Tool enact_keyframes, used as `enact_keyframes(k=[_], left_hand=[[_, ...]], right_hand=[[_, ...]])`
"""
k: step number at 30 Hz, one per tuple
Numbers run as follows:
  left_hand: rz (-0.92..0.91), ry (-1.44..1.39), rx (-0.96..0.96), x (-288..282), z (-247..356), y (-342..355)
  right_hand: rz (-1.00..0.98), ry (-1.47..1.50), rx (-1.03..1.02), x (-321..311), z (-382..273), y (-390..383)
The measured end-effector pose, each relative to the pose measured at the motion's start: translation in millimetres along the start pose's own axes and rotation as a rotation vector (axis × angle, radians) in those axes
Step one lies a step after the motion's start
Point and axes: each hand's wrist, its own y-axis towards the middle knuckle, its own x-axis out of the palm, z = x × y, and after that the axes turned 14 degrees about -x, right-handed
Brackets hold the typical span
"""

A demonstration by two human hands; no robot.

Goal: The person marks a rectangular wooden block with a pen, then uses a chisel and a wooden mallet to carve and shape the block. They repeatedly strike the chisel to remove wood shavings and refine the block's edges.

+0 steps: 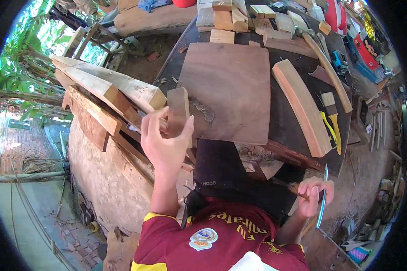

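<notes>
We've got small wood block (pixel 178 104) in left hand (pixel 164 141), thumb and fingers pinching it, at left edge of brown board (pixel 233 86); contact unclear. Our right hand (pixel 314 195): fingers curled around slim blue pen (pixel 322 205) plus wooden-handled tool (pixel 295 188). Curved wood piece (pixel 301 108) and brush (pixel 332 112) lie on table (pixel 279 110), right of board.

I remotely looked steeply down through the head-worn fisheye, close above left hand (pixel 164 142), right hand (pixel 309 196) and worktable (pixel 280 117).

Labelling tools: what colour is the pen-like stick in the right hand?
Pen-like stick: light blue, head view.
</notes>
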Motion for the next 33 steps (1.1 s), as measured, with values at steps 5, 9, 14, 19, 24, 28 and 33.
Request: enact_keyframes(k=[5,9,14,19,24,28,33], left_hand=[[-0.047,-0.023,-0.056,-3,-4,4],[-0.195,-0.082,-0.163,-10,-6,-3],[-0.459,-0.071,0.089,-17,-8,3],[-0.537,0.201,0.472,-9,11,6],[-0.470,0.035,0.418,16,21,-9],[-0.475,-0.033,0.426,25,19,-7],[-0.470,-0.103,0.447,29,29,-10]], right_hand=[[-0.035,-0.006,-0.016,9,1,5],[-0.044,0.000,-0.023,10,3,5],[-0.065,0.008,-0.025,13,6,9],[-0.047,0.004,-0.021,17,5,9],[0.009,-0.011,0.005,11,4,4],[0.042,-0.043,-0.015,5,5,4],[0.036,-0.040,-0.022,4,6,5]])
